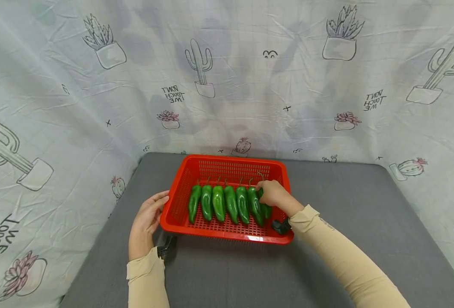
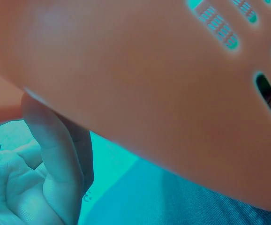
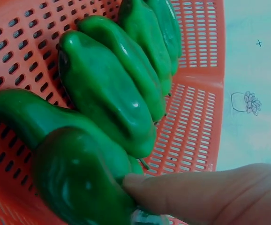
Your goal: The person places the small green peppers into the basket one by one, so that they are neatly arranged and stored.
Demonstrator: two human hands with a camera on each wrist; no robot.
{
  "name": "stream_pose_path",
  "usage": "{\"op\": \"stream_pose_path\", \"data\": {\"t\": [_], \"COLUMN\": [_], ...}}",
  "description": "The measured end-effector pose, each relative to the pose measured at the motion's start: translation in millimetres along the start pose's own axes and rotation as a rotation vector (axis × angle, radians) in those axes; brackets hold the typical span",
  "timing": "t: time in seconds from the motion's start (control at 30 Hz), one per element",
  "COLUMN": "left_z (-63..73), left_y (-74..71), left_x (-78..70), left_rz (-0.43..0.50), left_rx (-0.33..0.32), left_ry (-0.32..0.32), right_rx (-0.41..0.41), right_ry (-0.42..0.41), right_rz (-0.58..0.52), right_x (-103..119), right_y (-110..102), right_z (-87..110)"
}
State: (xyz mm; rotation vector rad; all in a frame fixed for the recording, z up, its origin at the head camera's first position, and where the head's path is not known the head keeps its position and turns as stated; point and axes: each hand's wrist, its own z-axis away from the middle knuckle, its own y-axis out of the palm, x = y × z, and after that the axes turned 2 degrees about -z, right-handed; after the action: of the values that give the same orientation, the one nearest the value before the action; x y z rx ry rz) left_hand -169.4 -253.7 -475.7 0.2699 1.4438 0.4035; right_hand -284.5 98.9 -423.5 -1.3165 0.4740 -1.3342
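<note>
Several glossy green peppers [image 1: 218, 203] lie side by side in a red plastic basket [image 1: 227, 233], their stems toward the far wall of it. My left hand [image 1: 143, 222] grips the basket's left rim; the left wrist view shows bent fingers [image 2: 56, 145] against that rim. At the right end of the row, my right hand [image 1: 276, 197] pinches the last pepper [image 1: 266, 211] near its stem end. Up close in the right wrist view, a fingertip presses against this pepper [image 3: 77, 178], which overlaps its neighbour [image 3: 37, 115]. The rest of the right hand's grip is hidden there.
The basket stands on a grey-covered table [image 1: 346, 222]. A pale cloth [image 1: 242, 85] printed with potted cacti hangs behind the table and along both sides. The basket's slotted walls rise around the peppers.
</note>
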Motion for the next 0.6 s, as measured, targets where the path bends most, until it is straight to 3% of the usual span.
{"op": "stream_pose_path", "data": {"t": [0.6], "left_z": [-1.8], "left_y": [0.2], "left_x": [2.5], "left_rz": [0.009], "left_rx": [0.0], "left_ry": [0.016], "right_rx": [-0.043], "right_ry": [0.005], "right_rz": [0.109], "right_x": [0.0], "right_y": [8.6], "right_z": [-3.8]}}
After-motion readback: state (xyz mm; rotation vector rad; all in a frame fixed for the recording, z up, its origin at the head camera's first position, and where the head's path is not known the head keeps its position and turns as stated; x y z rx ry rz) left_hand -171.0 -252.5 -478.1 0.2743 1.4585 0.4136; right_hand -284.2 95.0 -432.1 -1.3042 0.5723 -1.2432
